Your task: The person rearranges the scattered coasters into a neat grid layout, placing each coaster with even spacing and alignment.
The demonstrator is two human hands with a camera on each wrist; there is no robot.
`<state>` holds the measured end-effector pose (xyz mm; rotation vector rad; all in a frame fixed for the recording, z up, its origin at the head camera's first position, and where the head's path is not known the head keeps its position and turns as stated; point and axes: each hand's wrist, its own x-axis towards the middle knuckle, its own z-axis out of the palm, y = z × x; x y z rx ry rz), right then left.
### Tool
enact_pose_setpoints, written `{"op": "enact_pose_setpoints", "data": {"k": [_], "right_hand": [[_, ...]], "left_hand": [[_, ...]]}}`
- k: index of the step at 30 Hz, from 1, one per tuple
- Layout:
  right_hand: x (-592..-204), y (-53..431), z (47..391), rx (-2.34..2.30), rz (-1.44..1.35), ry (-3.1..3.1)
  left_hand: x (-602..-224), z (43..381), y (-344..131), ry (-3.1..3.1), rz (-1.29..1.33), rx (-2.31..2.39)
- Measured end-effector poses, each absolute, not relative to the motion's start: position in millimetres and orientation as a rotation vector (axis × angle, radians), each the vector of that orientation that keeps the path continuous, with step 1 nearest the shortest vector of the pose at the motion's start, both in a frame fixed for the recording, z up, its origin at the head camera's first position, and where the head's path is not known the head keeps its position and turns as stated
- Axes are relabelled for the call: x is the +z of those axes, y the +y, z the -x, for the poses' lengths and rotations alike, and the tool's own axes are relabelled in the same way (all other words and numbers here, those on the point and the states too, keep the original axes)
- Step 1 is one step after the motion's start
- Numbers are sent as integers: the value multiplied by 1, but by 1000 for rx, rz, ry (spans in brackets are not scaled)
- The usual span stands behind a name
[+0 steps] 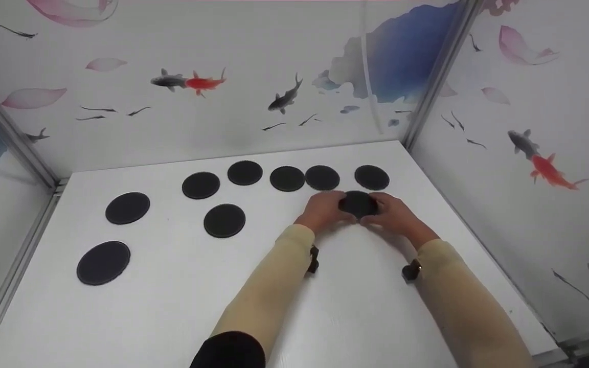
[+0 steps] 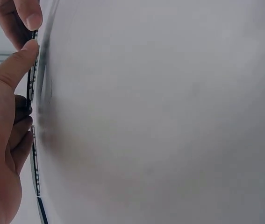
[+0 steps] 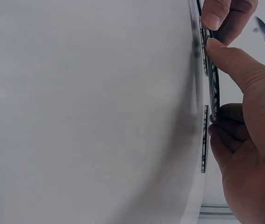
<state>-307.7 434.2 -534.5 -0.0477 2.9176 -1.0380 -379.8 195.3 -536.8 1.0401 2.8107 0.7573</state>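
Nearest me come two pale yellow cloth sleeves, the left sleeve (image 1: pixel 258 291) and the right sleeve (image 1: pixel 473 306), with two small black wrist devices, one (image 1: pixel 314 259) near and left of the held disc, the other (image 1: pixel 411 271) near and right of it. I count nine discs on or above one smooth white counter (image 1: pixel 356 306). Of the eight lying flat, the nearest disc (image 1: pixel 104 262) is well left of the held one, a second (image 1: pixel 224 221) less far left, a third (image 1: pixel 128 208) far left and about level.

Both hands have hold of the held disc (image 1: pixel 359 204): the left hand (image 1: pixel 324 212) pinches its left side and the right hand (image 1: pixel 397 217) its right, thumbs at its near edge, fingers curled round, parted only enough to span it. It is round, thin and black, its dark edge broken by white marks, and I see it raised just off the counter.

Beyond it lie five more: one slightly right (image 1: pixel 371 177), two seemingly touching to its left (image 1: pixel 322 177) (image 1: pixel 287 178), two farther left (image 1: pixel 245 173) (image 1: pixel 201 185). Farthest, a white back wall (image 1: pixel 243 122) carries printed fish and petals.
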Motion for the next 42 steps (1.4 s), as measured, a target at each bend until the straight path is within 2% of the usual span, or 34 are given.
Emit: {"op": "enact_pose_setpoints", "data": {"k": [29,42], "right_hand": [[-530,360,321,-1102,282,2959],[-527,327,329,-1116,366,2925]], "left_hand": [[-524,391,107,2856,-1115,733],[-517,386,72,2901,-1028,700]]}}
